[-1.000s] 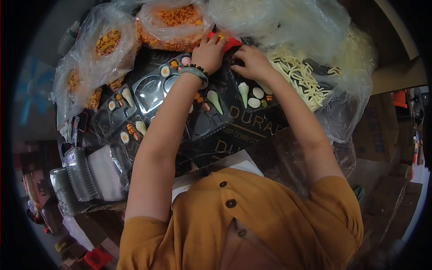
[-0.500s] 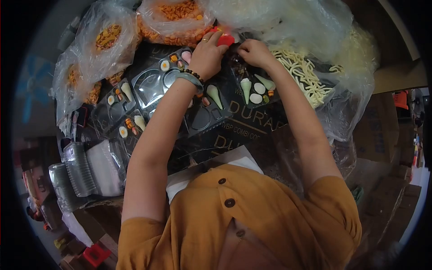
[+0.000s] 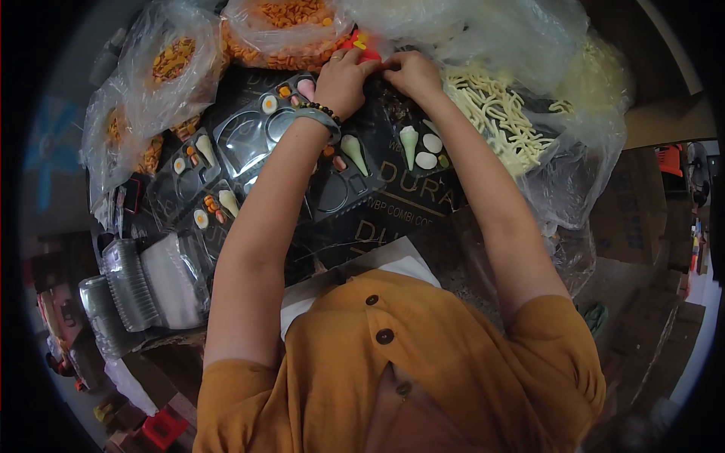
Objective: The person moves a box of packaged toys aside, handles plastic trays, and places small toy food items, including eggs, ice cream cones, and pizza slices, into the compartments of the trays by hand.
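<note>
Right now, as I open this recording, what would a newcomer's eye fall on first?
Probably the mustard shirt, which fills the lower middle. Next comes the small bright red thing at the top centre, where the left hand and right hand come close together. Orange pieces in clear plastic at the upper left and pale sticks at the upper right also stand out.

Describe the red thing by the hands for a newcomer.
Start at the black table and look along its far side to the clear bag of orange pieces. Beside it, by the left hand, is the red thing, set apart by its bright red and yellow patch.
</note>
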The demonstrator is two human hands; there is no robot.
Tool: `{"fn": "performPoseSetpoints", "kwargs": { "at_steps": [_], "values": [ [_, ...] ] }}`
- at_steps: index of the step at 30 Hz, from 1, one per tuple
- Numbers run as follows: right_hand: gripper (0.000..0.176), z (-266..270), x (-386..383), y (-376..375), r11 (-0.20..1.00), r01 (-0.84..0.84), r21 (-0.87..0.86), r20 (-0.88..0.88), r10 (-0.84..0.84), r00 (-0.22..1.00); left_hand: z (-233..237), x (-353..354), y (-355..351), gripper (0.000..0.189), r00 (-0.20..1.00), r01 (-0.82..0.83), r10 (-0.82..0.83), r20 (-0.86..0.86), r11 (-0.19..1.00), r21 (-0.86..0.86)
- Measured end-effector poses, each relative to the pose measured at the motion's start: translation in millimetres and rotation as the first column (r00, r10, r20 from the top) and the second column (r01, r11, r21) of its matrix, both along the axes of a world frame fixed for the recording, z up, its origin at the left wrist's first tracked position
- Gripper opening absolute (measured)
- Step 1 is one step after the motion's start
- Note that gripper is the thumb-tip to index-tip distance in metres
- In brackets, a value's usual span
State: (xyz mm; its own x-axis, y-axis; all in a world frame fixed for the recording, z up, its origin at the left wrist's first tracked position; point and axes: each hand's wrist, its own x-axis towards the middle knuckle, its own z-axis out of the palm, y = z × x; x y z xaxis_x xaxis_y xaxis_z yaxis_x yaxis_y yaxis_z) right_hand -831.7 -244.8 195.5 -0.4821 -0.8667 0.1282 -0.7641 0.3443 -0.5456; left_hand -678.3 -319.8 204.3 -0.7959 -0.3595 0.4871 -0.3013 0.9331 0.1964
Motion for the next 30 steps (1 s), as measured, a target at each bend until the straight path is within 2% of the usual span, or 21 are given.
{"fn": "performPoseSetpoints", "kwargs": {
  "at_steps": [4,5,6,7,9,10,11,12,13,16,18,19,20,21,22,23,24,25,27,29,30],
  "values": [
    [0.027,11,-16,16,0.989,-0.118,0.094,0.068,0.112,0.991,-7,0,-2,0.039,0.999,0.026,-0.028,-0.031,0.998,-0.058],
    [0.027,17,-23,25,0.985,-0.161,0.062,0.160,0.149,0.976,-6,3,0,0.039,0.999,0.025,-0.027,-0.027,0.998,-0.052],
    [0.027,24,-29,32,0.979,-0.200,0.027,0.247,0.187,0.951,-1,6,3,0.037,0.993,0.054,-0.056,-0.099,0.998,-0.019],
    [0.027,30,-34,41,0.979,-0.203,0.032,0.248,0.189,0.950,3,8,5,0.035,0.982,0.083,-0.080,-0.174,0.996,0.011],
    [0.027,43,-34,63,0.978,-0.184,0.097,0.289,0.149,0.946,15,14,17,0.029,0.992,0.077,-0.067,-0.107,0.992,0.096],
    [0.027,43,-28,69,0.978,-0.183,0.101,0.289,0.148,0.946,18,14,23,0.023,0.997,0.068,-0.062,-0.041,0.982,0.173],
    [0.028,42,-20,74,0.971,-0.192,0.144,0.169,0.167,0.971,16,12,28,0.023,0.997,0.069,-0.062,-0.042,0.982,0.177],
    [0.028,42,-16,75,0.963,-0.195,0.186,0.046,0.190,0.981,15,9,35,0.019,0.997,0.068,-0.073,0.005,0.959,0.275],
    [0.028,37,-14,74,0.963,-0.196,0.186,0.044,0.191,0.981,15,6,40,0.016,0.995,0.062,-0.086,0.049,0.928,0.368],
    [0.030,30,-8,75,0.959,-0.206,0.195,-0.006,0.211,0.977,23,8,54,0.017,0.992,0.058,-0.095,0.081,0.924,0.377],
    [0.025,45,1,82,0.983,-0.075,0.170,0.214,0.038,0.976,32,13,63,0.020,0.991,0.049,-0.099,0.093,0.898,0.437],
    [0.025,42,-1,84,0.982,-0.080,0.171,0.213,0.043,0.976,35,15,64,0.023,0.990,0.038,-0.100,0.101,0.871,0.489],
    [0.024,40,-3,86,0.997,-0.066,0.043,0.487,0.036,0.873,30,16,66,0.023,0.991,0.032,-0.092,0.100,0.872,0.488],
    [0.023,39,-3,86,0.997,-0.017,-0.074,0.717,0.064,0.694,23,15,69,0.024,0.997,0.079,-0.067,-0.042,0.787,0.612],
    [0.023,37,-2,85,0.997,-0.025,-0.074,0.717,0.070,0.693,18,15,72,0.025,0.984,0.145,-0.022,-0.178,0.686,0.713],
    [0.022,44,6,87,0.995,-0.034,-0.096,0.741,0.094,0.665,19,14,75,0.025,0.984,0.140,-0.015,-0.178,0.686,0.714],
    [0.021,50,14,89,0.992,-0.041,-0.118,0.763,0.118,0.635,21,13,80,0.025,0.954,0.254,0.043,-0.298,0.413,0.874],
    [0.021,54,21,90,0.992,-0.049,-0.117,0.764,0.122,0.634,24,15,82,0.025,0.911,0.377,0.138,-0.389,0.106,0.920],
    [0.025,59,34,93,0.977,-0.075,-0.197,0.844,0.208,0.493,30,26,83,0.024,0.904,0.361,0.198,-0.378,0.118,0.925],
    [0.024,59,47,94,0.961,-0.112,-0.252,0.831,0.274,0.484,37,41,84,0.024,0.896,0.338,0.258,-0.360,0.129,0.932],
    [0.024,59,53,95,0.941,-0.141,-0.306,0.812,0.336,0.478,40,49,85,0.026,0.898,0.338,0.266,-0.350,0.091,0.937]
  ]
}}
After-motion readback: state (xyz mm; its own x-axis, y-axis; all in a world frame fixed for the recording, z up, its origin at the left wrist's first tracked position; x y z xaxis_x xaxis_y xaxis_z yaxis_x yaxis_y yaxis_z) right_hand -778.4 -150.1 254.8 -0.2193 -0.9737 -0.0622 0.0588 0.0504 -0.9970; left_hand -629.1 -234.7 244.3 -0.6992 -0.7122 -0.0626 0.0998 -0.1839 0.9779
